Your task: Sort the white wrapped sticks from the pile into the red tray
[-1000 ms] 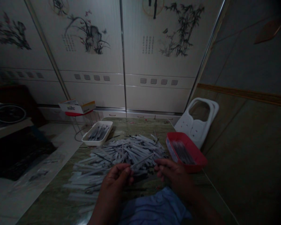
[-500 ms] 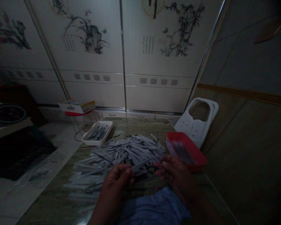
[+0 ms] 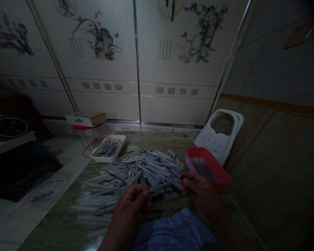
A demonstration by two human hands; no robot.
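Between my hands a slim translucent tube [image 3: 163,184] stretches almost level, low over the table. My left hand [image 3: 136,198] is closed in a pinch on its left end. At the other end, where a small dark tip shows, the thumb and fingers of my right hand [image 3: 195,186] are pinched together. Behind the hands lies a wide, loose pile of similar translucent tubes [image 3: 136,167], some with dark thin sticks among them. Dim light hides the tube's exact kind.
A white tray [image 3: 96,159] of similar pieces stands back left. To the right, a red bin [image 3: 221,174] holds more. Blue cloth [image 3: 172,232] lies at the front edge of the table [image 3: 151,137]. A white folding chair [image 3: 219,139] leans by the right wall.
My right hand has come in and now grips the tube's right end at the dark tip. The left hand has shifted slightly right, still pinching the tube.
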